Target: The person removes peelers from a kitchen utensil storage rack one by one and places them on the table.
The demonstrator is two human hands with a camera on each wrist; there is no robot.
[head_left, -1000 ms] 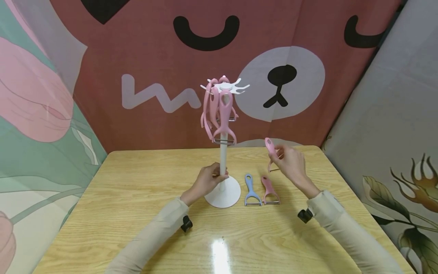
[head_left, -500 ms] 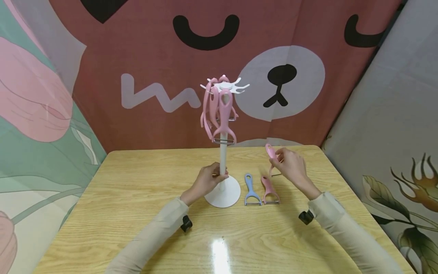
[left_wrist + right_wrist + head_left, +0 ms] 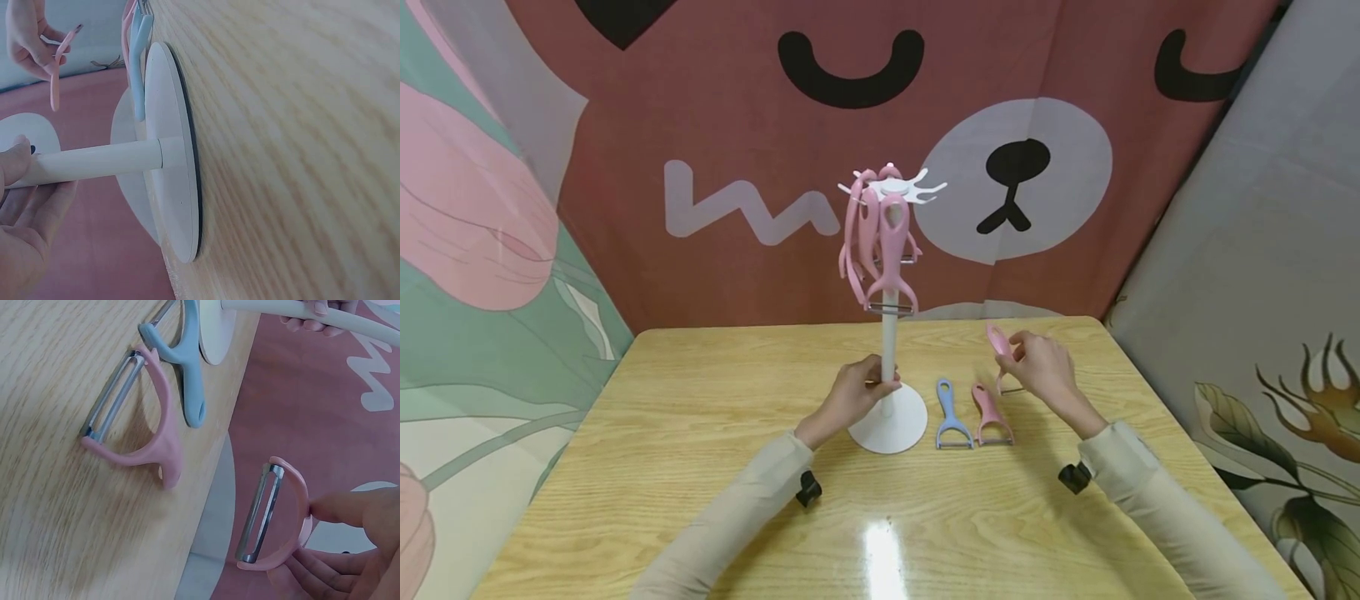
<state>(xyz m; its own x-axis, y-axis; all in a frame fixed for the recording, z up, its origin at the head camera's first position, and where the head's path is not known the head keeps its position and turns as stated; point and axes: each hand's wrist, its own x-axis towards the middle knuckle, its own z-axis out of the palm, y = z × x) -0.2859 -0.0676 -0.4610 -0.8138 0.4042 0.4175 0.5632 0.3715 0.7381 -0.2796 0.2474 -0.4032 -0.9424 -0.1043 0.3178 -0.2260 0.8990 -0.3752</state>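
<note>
With the white pole gripped by the left hand, the pink peeler — pinched by the right hand — is best held clear of its blade.

I can read no text, label, brand or number anywhere before me. The nearest thing to writing is a pale zigzag mark on the reddish backdrop facing me: its upright bar runs into peaks, a little like a joined-up letter m, but I can't make a sure letter or word of it. My right wrist's view shows part of it, no more legible.
</note>
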